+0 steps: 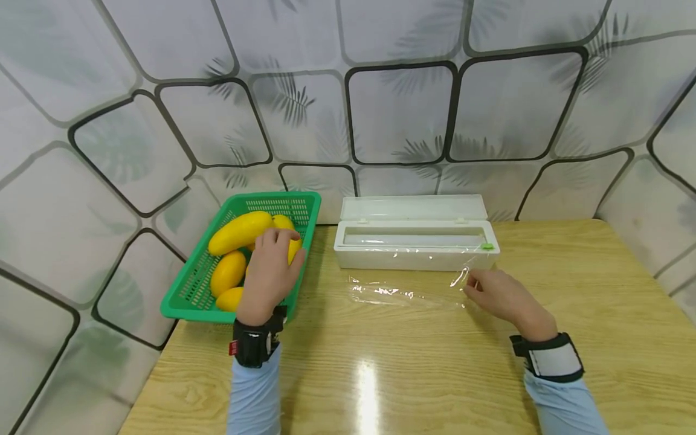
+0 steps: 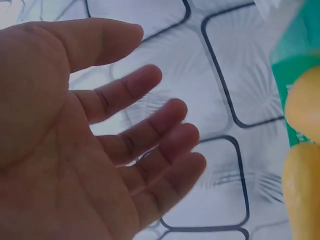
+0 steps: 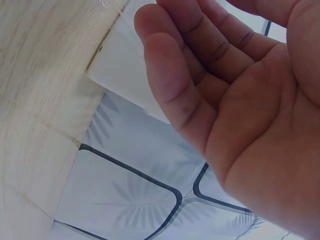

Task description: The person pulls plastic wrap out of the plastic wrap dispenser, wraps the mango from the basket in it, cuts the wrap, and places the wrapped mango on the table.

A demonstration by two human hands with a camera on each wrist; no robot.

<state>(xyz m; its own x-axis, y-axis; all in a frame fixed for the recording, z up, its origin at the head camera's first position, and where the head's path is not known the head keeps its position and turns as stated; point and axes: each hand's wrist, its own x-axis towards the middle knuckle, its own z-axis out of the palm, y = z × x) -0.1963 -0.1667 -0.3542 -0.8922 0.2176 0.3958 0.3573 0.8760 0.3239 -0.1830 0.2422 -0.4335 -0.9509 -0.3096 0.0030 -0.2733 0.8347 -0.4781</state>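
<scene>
My left hand [image 1: 270, 272] is over the green basket [image 1: 190, 313], its fingers relaxed and apart above the yellow mangoes [image 1: 239, 234]. In the left wrist view the palm holds nothing, and mangoes [image 2: 302, 190] show at the right edge. At the front right corner of the white cling film dispenser [image 1: 397, 260], my right hand [image 1: 502, 296] pinches the edge of the clear cling film [image 1: 388, 292]. The film comes out over the dispenser's front and hangs down to the table. In the right wrist view the fingers [image 3: 172, 75] are curled; the pinching fingertips are out of frame.
The dispenser's lid [image 1: 413, 207] stands raised at the back, and a green slider [image 1: 486, 246] sits at its right end. A patterned covering [image 1: 402, 115] rises behind and left of the wooden table [image 1: 435, 374].
</scene>
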